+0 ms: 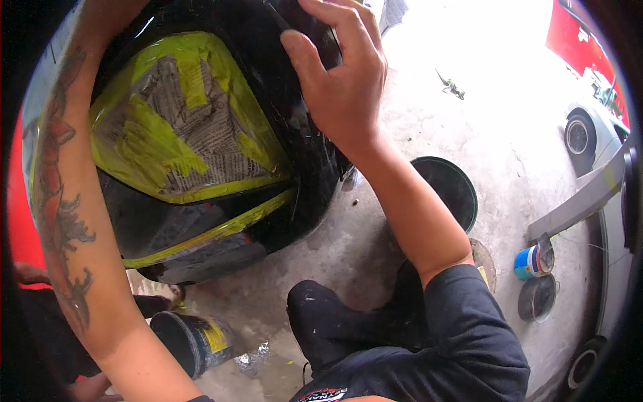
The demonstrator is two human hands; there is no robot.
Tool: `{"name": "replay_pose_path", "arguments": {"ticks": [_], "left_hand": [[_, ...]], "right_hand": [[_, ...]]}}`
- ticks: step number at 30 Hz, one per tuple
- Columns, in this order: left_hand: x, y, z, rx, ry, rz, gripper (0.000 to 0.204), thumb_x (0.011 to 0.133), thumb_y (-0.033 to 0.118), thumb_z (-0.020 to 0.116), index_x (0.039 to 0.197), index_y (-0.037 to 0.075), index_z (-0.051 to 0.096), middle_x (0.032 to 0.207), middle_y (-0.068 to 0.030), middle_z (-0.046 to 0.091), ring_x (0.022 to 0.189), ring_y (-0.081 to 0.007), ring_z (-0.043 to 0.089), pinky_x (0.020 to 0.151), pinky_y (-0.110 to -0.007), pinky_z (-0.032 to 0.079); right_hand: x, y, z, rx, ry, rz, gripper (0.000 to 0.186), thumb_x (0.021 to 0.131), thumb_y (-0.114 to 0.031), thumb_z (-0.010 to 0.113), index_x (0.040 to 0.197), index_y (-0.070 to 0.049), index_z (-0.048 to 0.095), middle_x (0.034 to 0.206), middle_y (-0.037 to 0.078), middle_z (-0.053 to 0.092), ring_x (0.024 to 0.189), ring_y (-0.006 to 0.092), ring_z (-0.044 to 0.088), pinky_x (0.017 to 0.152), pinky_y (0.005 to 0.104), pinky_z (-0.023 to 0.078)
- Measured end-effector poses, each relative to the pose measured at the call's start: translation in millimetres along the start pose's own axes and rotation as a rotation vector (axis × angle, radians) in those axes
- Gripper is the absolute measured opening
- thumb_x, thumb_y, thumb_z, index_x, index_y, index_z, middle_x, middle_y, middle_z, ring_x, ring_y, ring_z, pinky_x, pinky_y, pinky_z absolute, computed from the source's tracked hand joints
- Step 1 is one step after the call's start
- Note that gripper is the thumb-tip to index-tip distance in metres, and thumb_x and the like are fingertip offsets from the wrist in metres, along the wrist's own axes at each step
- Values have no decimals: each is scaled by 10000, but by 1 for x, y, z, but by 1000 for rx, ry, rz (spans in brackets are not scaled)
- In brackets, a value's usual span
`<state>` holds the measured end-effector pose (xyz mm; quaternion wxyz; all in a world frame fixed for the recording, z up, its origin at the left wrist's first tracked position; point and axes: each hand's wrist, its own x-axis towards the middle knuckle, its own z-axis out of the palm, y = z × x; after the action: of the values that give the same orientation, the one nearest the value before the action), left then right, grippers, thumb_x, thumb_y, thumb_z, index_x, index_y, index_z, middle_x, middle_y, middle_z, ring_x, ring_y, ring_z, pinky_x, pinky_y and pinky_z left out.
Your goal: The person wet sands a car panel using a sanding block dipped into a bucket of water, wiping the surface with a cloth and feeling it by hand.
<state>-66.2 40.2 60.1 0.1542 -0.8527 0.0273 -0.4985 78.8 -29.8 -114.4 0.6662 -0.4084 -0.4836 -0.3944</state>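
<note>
A glossy black car body panel (315,174) fills the upper left, curving down toward the floor. Set in it is a rounded area masked with newspaper (213,124) and yellow-green masking tape (161,144). Another tape strip (221,231) runs along a lower edge. My right hand (348,80) reaches over the panel's right side, thumb and fingers apart, with nothing visible in it; whether it touches the surface is hard to make out. My left arm stretches up past the masked area, and only the base of my left hand (117,12) shows at the top edge, its fingers out of frame.
A dark bucket (191,345) lies tilted at the lower left, near another person's arm (90,387). A round black tub (445,191) stands right of the panel. Further right are a blue-and-white can (527,262), a clear container (537,298) and a pale car (595,144).
</note>
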Motion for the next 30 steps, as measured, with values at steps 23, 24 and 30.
{"name": "replay_pose_path", "arguments": {"ticks": [23,24,30], "left_hand": [[4,-15,0,-157,-72,-89,311,886,133,728,1141,-45,707,986,-89,738,898,-140,705,821,-268,581],[2,-8,0,-60,-75,-32,312,887,135,732,1141,-44,708,988,-89,739,897,-137,705,818,-267,580],[7,-18,-6,-108,-128,-87,277,877,124,739,1104,-34,722,996,-89,742,873,-145,705,805,-274,572]], "right_hand": [[-26,17,-16,-20,-60,-15,346,910,-140,771,1243,-82,696,1251,155,691,1167,328,671,977,398,538],[-36,21,-20,5,-100,32,357,886,-147,772,1228,-90,690,1249,152,676,1147,349,653,977,424,524],[-28,19,-11,51,-66,1,350,869,-171,761,1207,-112,691,1232,149,672,1109,371,643,979,448,513]]}}
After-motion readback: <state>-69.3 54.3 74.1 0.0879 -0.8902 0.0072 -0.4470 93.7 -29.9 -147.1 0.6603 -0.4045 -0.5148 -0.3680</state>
